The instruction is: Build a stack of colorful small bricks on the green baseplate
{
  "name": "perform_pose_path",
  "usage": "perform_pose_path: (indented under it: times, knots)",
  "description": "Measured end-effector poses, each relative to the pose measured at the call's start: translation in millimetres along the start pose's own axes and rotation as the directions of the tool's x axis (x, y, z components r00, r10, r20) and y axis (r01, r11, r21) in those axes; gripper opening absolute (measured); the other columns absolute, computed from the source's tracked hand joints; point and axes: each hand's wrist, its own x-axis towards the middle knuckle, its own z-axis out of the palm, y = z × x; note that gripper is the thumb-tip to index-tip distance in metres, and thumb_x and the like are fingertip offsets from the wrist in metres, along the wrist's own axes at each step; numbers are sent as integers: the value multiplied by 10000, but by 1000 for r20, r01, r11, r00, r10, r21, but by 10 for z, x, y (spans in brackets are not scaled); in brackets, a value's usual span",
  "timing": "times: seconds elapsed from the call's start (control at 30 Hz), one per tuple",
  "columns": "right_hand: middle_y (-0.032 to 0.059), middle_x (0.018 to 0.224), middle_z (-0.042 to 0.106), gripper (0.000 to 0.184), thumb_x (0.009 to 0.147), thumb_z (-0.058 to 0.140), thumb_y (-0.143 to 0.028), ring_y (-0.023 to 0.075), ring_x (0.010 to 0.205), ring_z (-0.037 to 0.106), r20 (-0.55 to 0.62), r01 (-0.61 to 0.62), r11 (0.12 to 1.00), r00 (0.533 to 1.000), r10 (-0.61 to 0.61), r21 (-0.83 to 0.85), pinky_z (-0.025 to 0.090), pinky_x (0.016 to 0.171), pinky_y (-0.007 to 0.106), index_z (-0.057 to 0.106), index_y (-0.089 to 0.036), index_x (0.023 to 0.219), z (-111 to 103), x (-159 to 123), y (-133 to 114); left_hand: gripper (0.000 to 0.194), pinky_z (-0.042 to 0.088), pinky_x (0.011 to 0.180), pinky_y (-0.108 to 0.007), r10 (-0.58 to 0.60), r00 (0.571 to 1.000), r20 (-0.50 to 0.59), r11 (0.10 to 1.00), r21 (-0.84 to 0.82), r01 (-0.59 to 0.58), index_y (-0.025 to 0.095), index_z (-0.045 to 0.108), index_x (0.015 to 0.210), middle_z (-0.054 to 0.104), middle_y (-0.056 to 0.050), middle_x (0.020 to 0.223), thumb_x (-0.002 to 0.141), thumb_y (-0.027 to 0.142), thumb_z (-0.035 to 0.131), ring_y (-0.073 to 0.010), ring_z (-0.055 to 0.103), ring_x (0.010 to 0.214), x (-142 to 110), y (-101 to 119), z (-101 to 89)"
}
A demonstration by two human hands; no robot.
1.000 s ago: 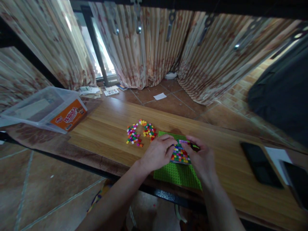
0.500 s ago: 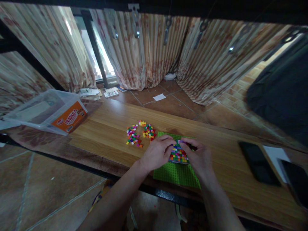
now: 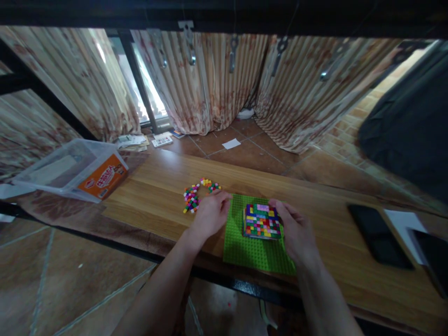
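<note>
A rectangular block of small multicoloured bricks (image 3: 262, 224) stands on the green studded baseplate (image 3: 241, 249), with a pink piece along its far edge. At its right side is my right hand (image 3: 297, 233); the thumb touches the far right corner and the fingers curl round that edge, partly hidden. My left hand (image 3: 212, 214) is left of the baseplate, over the near right part of the loose bricks (image 3: 191, 197). Its fingers are bent and close together, and whatever lies between their tips is hidden. The loose bricks form two small clusters on the wooden tabletop (image 3: 157, 196).
A clear plastic box (image 3: 70, 165) with an orange label stands at the left end. Toward the right lie a dark phone-like slab (image 3: 380, 235), a white paper (image 3: 406, 228) and another dark device (image 3: 432, 256). Curtains (image 3: 210, 88) hang behind the table.
My left hand has left the brick block and moved left to the loose bricks. The right hand has shifted slightly right, so the block's top is now uncovered. The camera view has tilted slightly.
</note>
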Motion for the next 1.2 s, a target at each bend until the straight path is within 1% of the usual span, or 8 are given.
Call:
perform_pose_path:
  times: [0.17, 0.27, 0.37, 0.5, 0.67, 0.9, 1.1, 1.2]
  knots:
    - [57, 867, 789, 419, 694, 779, -583, 221, 755, 717, -2, 31, 994, 999, -32, -101, 566, 672, 336, 793, -194, 848, -37, 49, 71, 255, 538, 853, -334, -245, 969, -23, 943, 227, 244, 205, 746, 937, 756, -56, 960, 873, 104, 521, -197, 692, 895, 62, -261, -242]
    - [69, 875, 792, 426, 731, 743, -581, 237, 771, 727, 2, 35, 987, 999, -35, -159, 571, 664, 337, 797, -185, 879, -50, 58, 83, 277, 533, 832, -352, -330, 944, -9, 894, 320, 315, 203, 760, 953, 759, -70, 934, 899, 131, 498, -217, 695, 869, 63, -344, -337]
    - [55, 852, 793, 413, 731, 746, -560, 229, 751, 729, 8, -4, 987, 1000, 6, -162, 567, 637, 312, 802, -192, 909, -38, 36, 55, 276, 530, 850, -354, -299, 954, 8, 894, 351, 277, 206, 762, 952, 755, -73, 960, 897, 130, 502, -217, 688, 894, 63, -335, -305]
    - [45, 837, 791, 419, 715, 753, -553, 217, 702, 723, -4, -43, 986, 999, 43, -158, 565, 614, 302, 801, -192, 922, -7, 0, 9, 202, 520, 925, -368, -201, 980, -4, 917, 350, 189, 205, 755, 968, 731, -83, 1027, 856, 155, 595, -222, 663, 988, 83, -221, -119]
    - [54, 835, 789, 430, 717, 743, -572, 216, 692, 716, 18, -40, 987, 999, 44, -159, 569, 626, 312, 796, -181, 889, -11, 1, 15, 157, 499, 966, -422, -183, 983, -22, 863, 476, 171, 162, 734, 937, 692, -124, 1011, 875, 244, 615, -263, 637, 1029, 112, -107, 46]
    - [42, 826, 785, 414, 709, 752, -568, 217, 721, 721, 29, -35, 988, 999, 40, -150, 569, 637, 310, 800, -196, 885, -9, -18, -5, 188, 492, 978, -400, -233, 972, 24, 864, 464, 195, 159, 723, 1009, 682, -130, 1092, 868, 183, 601, -261, 629, 1067, 135, -119, 6]
    - [53, 831, 782, 463, 715, 732, -611, 226, 760, 716, 33, 42, 986, 999, -37, -163, 558, 658, 316, 802, -191, 896, -11, 29, 43, 93, 475, 993, -415, -250, 967, 54, 899, 384, 211, 178, 692, 891, 678, -115, 1044, 838, 145, 623, -268, 618, 1086, 136, -226, -24]
    - [60, 836, 782, 468, 708, 740, -614, 221, 733, 710, 37, 30, 988, 999, -25, -151, 550, 646, 314, 802, -183, 878, -15, 45, 55, 75, 478, 970, -417, -222, 973, 56, 910, 371, 186, 190, 659, 856, 681, -100, 1023, 813, 131, 640, -268, 615, 1070, 133, -270, -29]
